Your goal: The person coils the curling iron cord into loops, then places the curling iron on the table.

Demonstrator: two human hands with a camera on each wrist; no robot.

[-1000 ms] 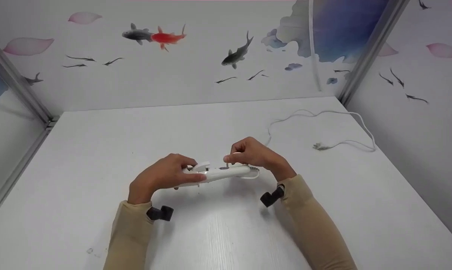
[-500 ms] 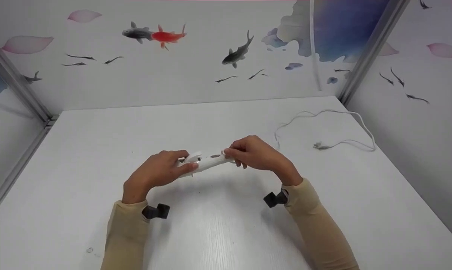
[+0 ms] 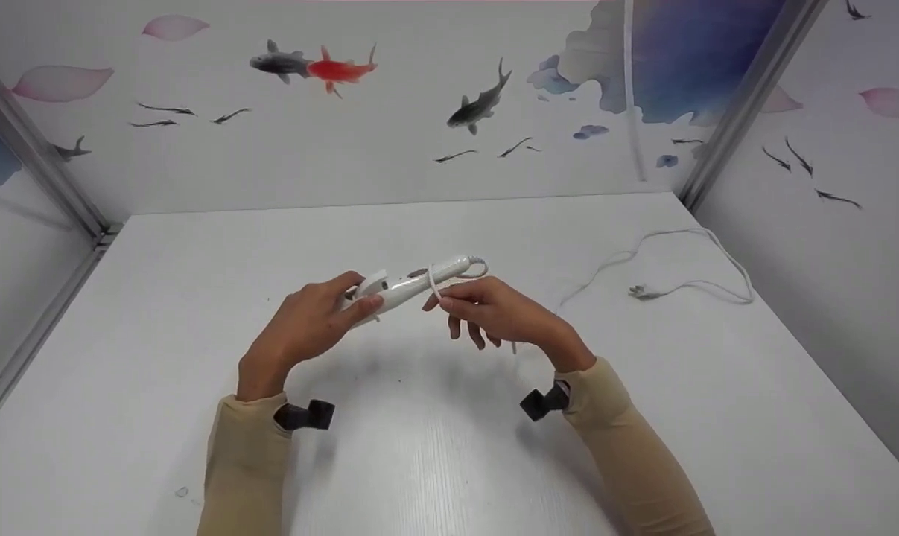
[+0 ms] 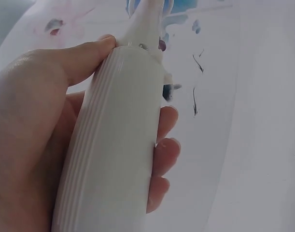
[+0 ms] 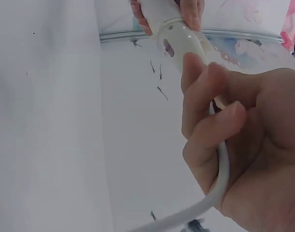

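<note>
My left hand (image 3: 298,321) grips a white hair-styling iron (image 3: 404,291) by its thick end, tilted up to the right above the table. In the left wrist view the ribbed casing (image 4: 116,140) fills the palm, the thumb along one side and fingertips wrapping the other. The white power cord (image 3: 434,283) leaves the handle's far end in a small loop and crosses over the handle. With thumb and index finger my right hand (image 3: 501,311) pinches that cord just below the handle. More cord (image 5: 224,166) runs through its loosely curled fingers in the right wrist view.
The cord's remaining length (image 3: 665,233) curves across the white table (image 3: 270,476) at the back right, ending in a plug (image 3: 643,292). Wall panels (image 3: 375,156) printed with fish and petals stand behind and at both sides.
The left hand has raised the iron and tilted its cord end upward. The right hand, earlier above the handle, has brought the cord over and down its near side.
</note>
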